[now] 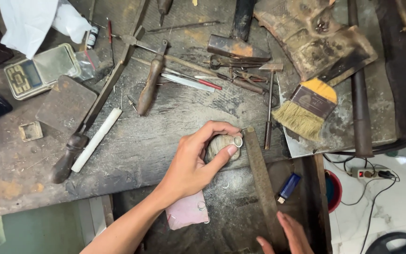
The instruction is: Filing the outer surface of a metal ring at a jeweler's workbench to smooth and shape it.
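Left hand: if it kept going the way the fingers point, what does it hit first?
The left hand points up and right, pinching a small metal ring against the bench peg. Straight on, it would likely meet the long flat file right beside the ring first; depth is unclear.

My left hand (191,162) reaches up from the bottom, forearm angled in, fingers curled over, thumb and forefinger pinched together at the tips. My right hand (290,235) sits low at the edge, fingers stretched flat, only partly in view.
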